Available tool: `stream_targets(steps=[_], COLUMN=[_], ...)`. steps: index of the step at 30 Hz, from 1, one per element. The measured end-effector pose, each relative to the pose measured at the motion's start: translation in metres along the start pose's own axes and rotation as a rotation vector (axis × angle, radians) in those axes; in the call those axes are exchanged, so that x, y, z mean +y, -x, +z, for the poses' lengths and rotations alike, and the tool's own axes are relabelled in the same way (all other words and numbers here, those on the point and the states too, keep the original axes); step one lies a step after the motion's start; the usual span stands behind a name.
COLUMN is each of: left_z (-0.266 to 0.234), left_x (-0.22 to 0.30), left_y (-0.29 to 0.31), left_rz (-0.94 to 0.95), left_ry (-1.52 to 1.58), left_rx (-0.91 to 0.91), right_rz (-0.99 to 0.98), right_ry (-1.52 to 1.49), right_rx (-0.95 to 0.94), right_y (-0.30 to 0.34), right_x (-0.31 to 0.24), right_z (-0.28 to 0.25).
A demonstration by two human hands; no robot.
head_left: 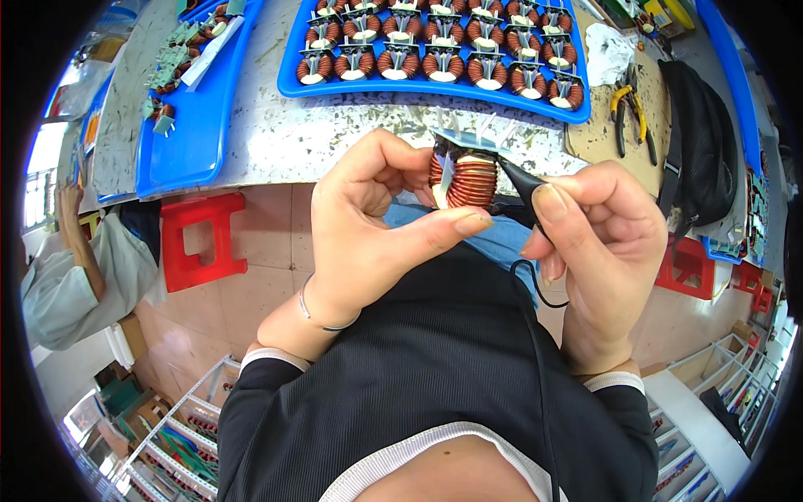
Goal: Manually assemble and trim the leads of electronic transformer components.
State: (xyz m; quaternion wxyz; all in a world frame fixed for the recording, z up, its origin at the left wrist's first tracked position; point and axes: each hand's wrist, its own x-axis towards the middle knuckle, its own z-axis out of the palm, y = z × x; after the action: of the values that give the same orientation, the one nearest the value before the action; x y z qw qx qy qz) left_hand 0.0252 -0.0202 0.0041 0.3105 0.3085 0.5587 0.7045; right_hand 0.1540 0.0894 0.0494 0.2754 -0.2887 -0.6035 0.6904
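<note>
– Left hand [360, 222] and right hand [598, 230]: how are they set?

– Both are raised near the near edge of the speckled pale tabletop [268, 138], and neither is spread wide. A ring-shaped coil of shiny copper-coloured wire [473, 182] is held by the left hand, with the thumb laid along its near side and the fingers curled at its left. A slim, black, tapered tool [527, 186] is pinched narrowly between thumb and fingers by the right hand.

– Which relation in space counts most?

– That between the tool's point and the coil's right far corner, it is judged. The tool's long axis is slanted from near right to far left, so the point is aimed at the right end of the flat, greenish circuit board [468, 140] carried on top of the coil. The board's long axis is laid from left to right, its right end tipped slightly nearer. Whether the board is touched by the point cannot be told.

– And where is the coil, relative to the hands?

– Between them: it is placed directly at the left hand's grip, to the right of that palm, and to the left of the right hand, from which it is kept apart by the tool's length. The left hand is therefore the nearer one. Beyond, similar coils [397, 63] are stood in rows in a shallow blue plastic tray [288, 84].
</note>
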Motion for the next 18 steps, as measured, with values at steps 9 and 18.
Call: stream_targets(steps=[9,18], left_z=[-0.0004,-0.0046], left_x=[0.0003,0.0017], left_y=[-0.0024,-0.0057], left_rz=[-0.218,-0.384], left_ry=[0.262,0.411], left_rx=[-0.052,-0.136], right_rz=[-0.007,0.002], right_ry=[-0.026,-0.006], right_rx=[-0.003,0.034], right_y=[-0.0022,-0.0006], right_x=[0.002,0.0001], right_z=[0.0037,0.0085])
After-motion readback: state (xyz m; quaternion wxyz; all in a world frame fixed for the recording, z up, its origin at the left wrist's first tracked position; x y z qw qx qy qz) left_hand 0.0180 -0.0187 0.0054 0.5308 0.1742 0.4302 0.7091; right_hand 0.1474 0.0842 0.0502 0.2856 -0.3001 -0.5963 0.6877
